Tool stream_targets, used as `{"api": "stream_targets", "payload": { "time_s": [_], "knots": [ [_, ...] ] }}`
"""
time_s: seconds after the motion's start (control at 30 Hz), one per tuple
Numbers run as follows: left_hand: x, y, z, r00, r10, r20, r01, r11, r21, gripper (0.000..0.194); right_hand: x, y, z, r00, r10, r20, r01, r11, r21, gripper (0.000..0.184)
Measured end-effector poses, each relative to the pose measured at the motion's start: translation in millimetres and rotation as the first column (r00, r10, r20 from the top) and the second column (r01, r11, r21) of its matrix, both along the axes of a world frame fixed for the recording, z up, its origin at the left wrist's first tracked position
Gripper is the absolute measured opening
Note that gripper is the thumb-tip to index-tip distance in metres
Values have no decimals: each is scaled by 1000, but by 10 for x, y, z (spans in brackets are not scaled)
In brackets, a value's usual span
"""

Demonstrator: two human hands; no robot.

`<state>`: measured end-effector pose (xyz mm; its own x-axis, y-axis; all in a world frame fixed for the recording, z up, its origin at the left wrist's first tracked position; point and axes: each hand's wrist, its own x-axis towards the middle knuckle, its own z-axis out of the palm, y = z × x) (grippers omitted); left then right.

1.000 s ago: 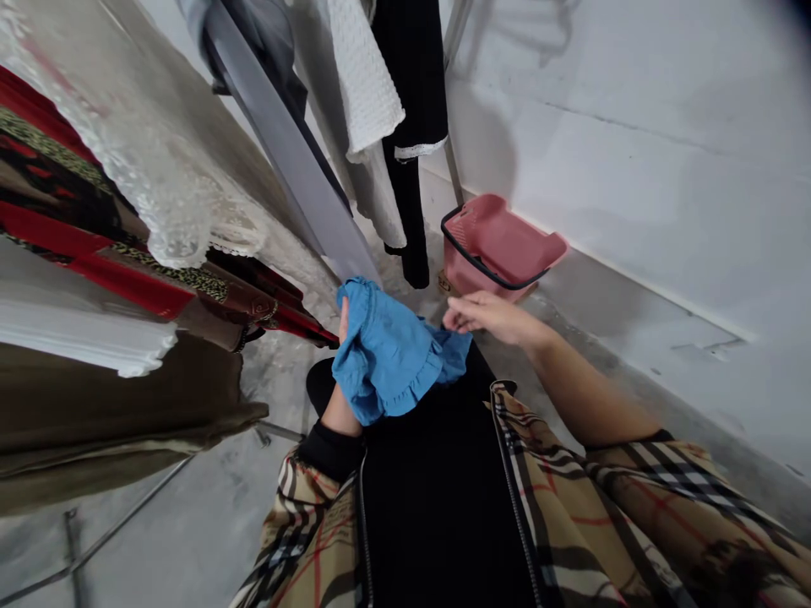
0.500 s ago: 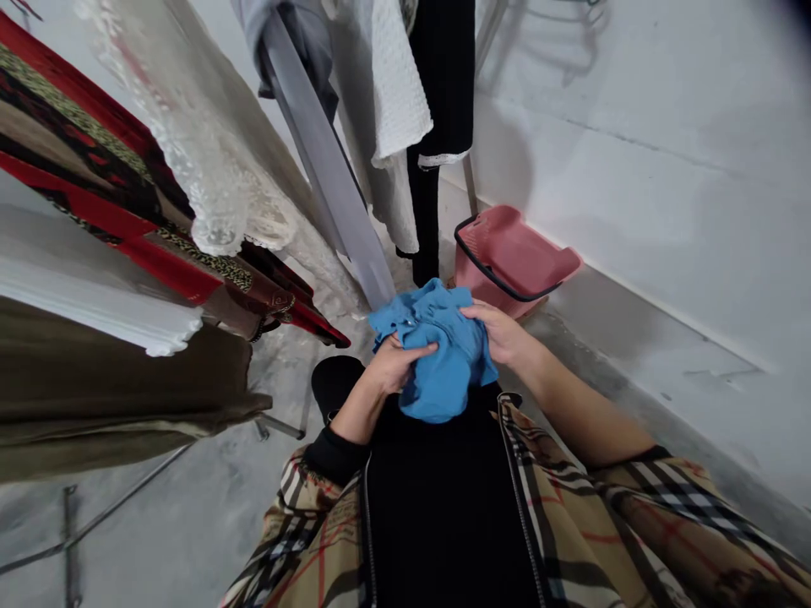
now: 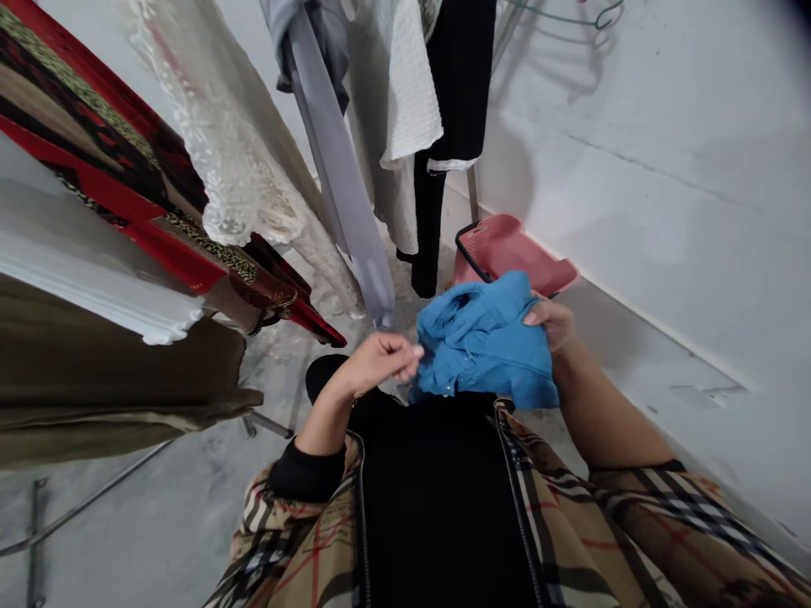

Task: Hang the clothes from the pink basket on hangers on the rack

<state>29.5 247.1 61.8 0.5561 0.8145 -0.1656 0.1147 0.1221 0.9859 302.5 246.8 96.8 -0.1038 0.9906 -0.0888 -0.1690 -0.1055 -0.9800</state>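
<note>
A crumpled blue garment [image 3: 485,338] with small shiny fastenings along its lower left side is held up in front of my lap. My right hand [image 3: 552,323] grips its right edge, thumb on top and the other fingers mostly hidden behind the cloth. At the left edge of the garment, my left hand [image 3: 383,361] has its fingers curled in and pressed together. Its fingertips are right beside the cloth, perhaps touching it, and I see no fabric between them.
Beyond the garment, a pink basket [image 3: 557,274] with a black handle stands by the white wall. Clothes hang ahead and left: black trousers [image 3: 459,84], a grey garment [image 3: 345,177], white lace [image 3: 234,186], a red patterned cloth [image 3: 145,228]. Metal rack legs [image 3: 95,498] cross the floor.
The blue garment has shifted to the right and been turned, now spread wider. My left hand has come off it and moved left, while my right hand still grips it.
</note>
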Motion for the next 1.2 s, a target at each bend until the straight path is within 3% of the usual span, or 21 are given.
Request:
{"api": "stream_targets", "payload": {
  "time_s": [0.07, 0.1, 0.17, 0.23, 0.27, 0.33, 0.43, 0.53, 0.6, 0.7, 0.77, 0.8, 0.87, 0.97, 1.0, 1.03, 1.13, 1.2],
  "knots": [
    [77, 64, -19, 951, 300, 76, -308, 942, 133, 30, -15, -21, 3, 992, 42, -119, -51, 996, -77, 29],
    [146, 98, -44, 918, 385, 91, -396, 895, 206, 37, -32, -32, 5, 986, 54, -159, -71, 992, -100, 26],
    [309, 173, -104, 898, 435, 58, -427, 835, 347, 59, -65, -53, 11, 982, 89, -166, -107, 989, -105, 23],
    [456, 251, -141, 919, 395, 1, -359, 836, 415, 58, -66, -62, 34, 982, 150, -114, -159, 984, -83, 24],
    [507, 287, -136, 931, 364, -11, -330, 858, 394, 49, -46, -64, 56, 980, 192, -59, -196, 979, -63, 26],
    [549, 340, -64, 944, 329, 33, -328, 915, 235, 30, 40, -68, 128, 948, 294, 120, -294, 956, -24, 32],
    [474, 360, 186, 893, 404, 197, -389, 914, -112, 25, 239, -120, 264, 781, 357, 513, -428, 903, 24, 39],
    [349, 333, 469, 814, 504, 290, -435, 859, -270, 24, 401, -254, 326, 572, 75, 817, -394, 899, 194, 43],
    [304, 312, 593, 775, 548, 314, -468, 832, -298, 23, 448, -373, 297, 501, -149, 852, -367, 855, 365, 42],
    [307, 296, 661, 731, 582, 355, -484, 810, -332, 23, 451, -559, 201, 532, -292, 795, -442, 705, 555, 38],
    [326, 295, 669, 699, 617, 361, -496, 782, -377, 20, 438, -672, 140, 583, -298, 756, -483, 621, 618, 38],
    [335, 295, 674, 680, 643, 352, -507, 760, -408, 18, 433, -719, 114, 603, -261, 754, -504, 608, 614, 36],
    [346, 294, 695, 645, 688, 332, -518, 713, -472, 17, 430, -789, 70, 600, -52, 798, -605, 623, 496, 27],
    [360, 279, 736, 625, 705, 336, -494, 690, -529, 20, 427, -798, 17, 397, 337, 854, -774, 623, 114, 21],
    [368, 268, 747, 627, 699, 344, -481, 695, -535, 20, 417, -771, 0, 353, 385, 853, -774, 633, 35, 23],
    [380, 252, 756, 631, 690, 354, -468, 703, -536, 19, 395, -730, -20, 357, 381, 853, -743, 669, 12, 27],
    [445, 173, 783, 653, 660, 371, -432, 727, -533, 17, 216, -541, -128, 573, 209, 792, -534, 829, 167, 32],
    [509, 92, 811, 661, 659, 360, -454, 732, -507, 15, -16, -384, -260, 715, 117, 689, -388, 886, 253, 36]
  ]
}}
